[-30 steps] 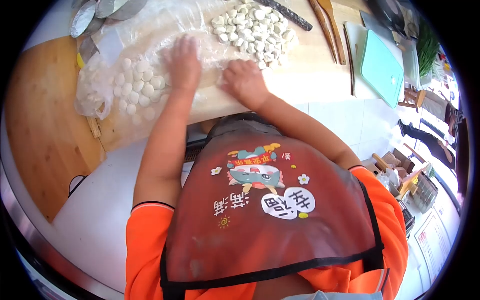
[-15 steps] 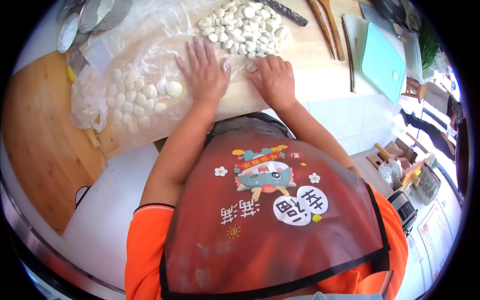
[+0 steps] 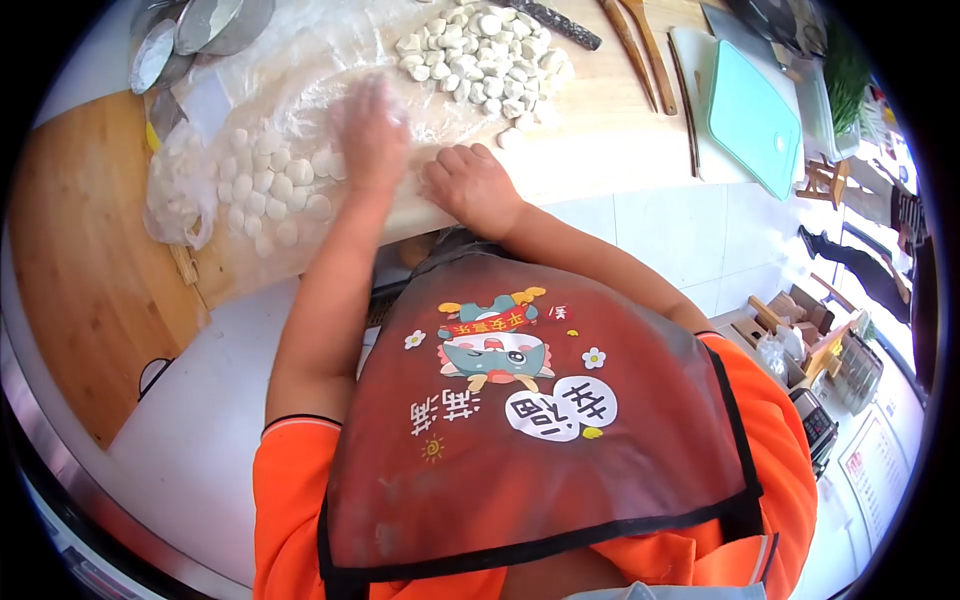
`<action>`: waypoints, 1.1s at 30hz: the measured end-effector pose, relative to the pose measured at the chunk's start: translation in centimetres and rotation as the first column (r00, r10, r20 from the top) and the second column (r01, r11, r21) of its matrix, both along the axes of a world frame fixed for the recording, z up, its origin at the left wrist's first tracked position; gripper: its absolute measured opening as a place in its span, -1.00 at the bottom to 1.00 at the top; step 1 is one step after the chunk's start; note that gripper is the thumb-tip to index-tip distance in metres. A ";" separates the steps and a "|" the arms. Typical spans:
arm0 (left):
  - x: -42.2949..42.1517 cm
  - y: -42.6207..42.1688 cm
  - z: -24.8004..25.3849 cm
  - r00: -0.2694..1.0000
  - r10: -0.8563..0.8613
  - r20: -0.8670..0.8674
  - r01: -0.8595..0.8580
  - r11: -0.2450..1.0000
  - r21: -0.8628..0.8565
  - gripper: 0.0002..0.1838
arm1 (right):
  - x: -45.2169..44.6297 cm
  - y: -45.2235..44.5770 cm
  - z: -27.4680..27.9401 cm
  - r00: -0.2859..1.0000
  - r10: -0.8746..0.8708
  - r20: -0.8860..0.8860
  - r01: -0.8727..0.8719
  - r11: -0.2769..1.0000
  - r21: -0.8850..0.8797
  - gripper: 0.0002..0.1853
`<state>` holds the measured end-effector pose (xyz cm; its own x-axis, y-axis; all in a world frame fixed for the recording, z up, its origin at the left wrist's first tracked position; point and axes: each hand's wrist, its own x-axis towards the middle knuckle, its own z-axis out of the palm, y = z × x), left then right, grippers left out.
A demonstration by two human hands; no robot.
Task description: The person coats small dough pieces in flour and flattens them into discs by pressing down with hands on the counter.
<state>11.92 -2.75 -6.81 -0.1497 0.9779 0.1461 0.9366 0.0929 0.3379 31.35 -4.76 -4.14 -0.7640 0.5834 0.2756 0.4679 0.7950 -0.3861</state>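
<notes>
My left hand [image 3: 372, 135] is blurred by motion over the floured board, beside the flattened dough rounds [image 3: 275, 190]; its fingers cannot be made out. Close to the front edge of the board, my right hand [image 3: 470, 185] rests with curled fingers, and whatever lies under them is hidden. Beyond the hands lies a heap of small cut dough pieces [image 3: 480, 55]. One loose dough piece [image 3: 510, 138] sits apart from the heap, a little past my right hand.
A dark speckled rod [image 3: 560, 25] lies behind the heap, with wooden tools [image 3: 650, 55] to its right. Farther right is a mint-green board [image 3: 752, 118]. Metal bowls [image 3: 210, 25] and a clear plastic bag [image 3: 180, 190] are at the left.
My left hand has lifted and shifted left towards the flattened rounds. My right hand has come left and nearer the board's front edge, away from the loose piece by the heap.
</notes>
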 end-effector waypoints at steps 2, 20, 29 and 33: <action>3.9 -1.1 -0.7 0.999 0.024 0.037 -0.023 0.999 -0.039 -0.28 | 2.6 0.3 0.4 0.990 -0.131 -0.043 0.127 0.989 -0.079 -0.77; 4.3 0.6 -1.6 0.974 -0.062 -0.220 0.053 0.998 -0.043 -0.28 | 6.1 0.7 -0.8 0.924 -0.379 0.046 0.381 0.915 -0.130 -0.60; -3.8 0.5 0.0 0.995 0.021 0.094 -0.033 0.991 0.127 -0.38 | 1.5 0.4 -1.4 0.989 -0.148 -0.014 0.147 0.986 -0.073 -0.70; 3.6 -1.3 -1.5 0.975 -0.017 0.221 0.001 0.997 0.073 -0.25 | 2.8 -0.4 0.0 0.985 -0.172 -0.014 0.168 0.973 -0.160 -0.74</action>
<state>15.52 -4.05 -8.26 -0.1771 0.9675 0.1807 0.8387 0.0523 0.5421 34.15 -5.14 -4.12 -0.6431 0.7419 0.1895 0.5783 0.6328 -0.5149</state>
